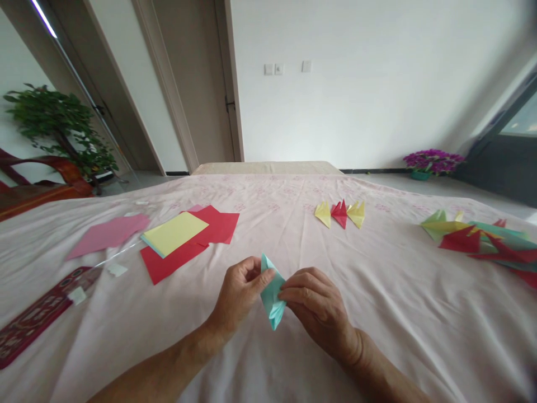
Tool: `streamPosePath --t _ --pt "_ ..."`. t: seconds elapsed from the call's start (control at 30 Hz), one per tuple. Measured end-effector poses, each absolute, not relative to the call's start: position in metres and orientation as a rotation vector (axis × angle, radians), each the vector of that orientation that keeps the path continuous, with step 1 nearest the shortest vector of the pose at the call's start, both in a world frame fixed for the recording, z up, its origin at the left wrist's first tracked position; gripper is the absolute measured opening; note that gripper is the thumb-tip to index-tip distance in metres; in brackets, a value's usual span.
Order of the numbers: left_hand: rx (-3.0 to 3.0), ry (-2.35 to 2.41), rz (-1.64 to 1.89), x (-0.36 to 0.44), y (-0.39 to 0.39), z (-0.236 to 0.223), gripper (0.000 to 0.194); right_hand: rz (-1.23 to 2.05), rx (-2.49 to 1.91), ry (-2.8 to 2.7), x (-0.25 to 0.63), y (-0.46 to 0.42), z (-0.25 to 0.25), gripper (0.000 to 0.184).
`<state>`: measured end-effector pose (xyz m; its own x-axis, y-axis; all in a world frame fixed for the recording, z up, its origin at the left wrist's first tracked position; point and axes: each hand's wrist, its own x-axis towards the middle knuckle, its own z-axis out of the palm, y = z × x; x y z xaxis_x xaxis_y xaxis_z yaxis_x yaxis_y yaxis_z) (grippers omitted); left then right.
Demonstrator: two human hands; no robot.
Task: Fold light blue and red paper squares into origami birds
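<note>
A light blue piece of folded paper (272,296) is held up between my two hands, above the pink cloth. My left hand (243,288) pinches its upper left side, thumb across the front face. On the right edge, the fingers of my right hand (316,305) press together on the paper. The folded paper stands tilted, with pointed top and bottom ends and layered folds near the lower tip. Some of my fingertips are hidden behind it.
Red sheets (168,263), a yellow sheet (176,232) and pink sheets (109,235) lie left on the tablecloth (268,224). A red box (37,316) is near the left edge. Small yellow and red folded pieces (339,214) stand in a row; more folded papers (482,240) pile up right.
</note>
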<state>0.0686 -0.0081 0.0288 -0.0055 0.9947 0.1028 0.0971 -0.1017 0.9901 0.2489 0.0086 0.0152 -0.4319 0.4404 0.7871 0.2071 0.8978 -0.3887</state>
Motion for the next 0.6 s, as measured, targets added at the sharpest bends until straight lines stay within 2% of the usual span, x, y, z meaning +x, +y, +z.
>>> streamPosePath --t 0.6 --pt "1.345 1.098 1.326 0.079 -0.024 0.027 0.03 0.395 -0.63 -1.957 0.247 0.005 0.012 0.014"
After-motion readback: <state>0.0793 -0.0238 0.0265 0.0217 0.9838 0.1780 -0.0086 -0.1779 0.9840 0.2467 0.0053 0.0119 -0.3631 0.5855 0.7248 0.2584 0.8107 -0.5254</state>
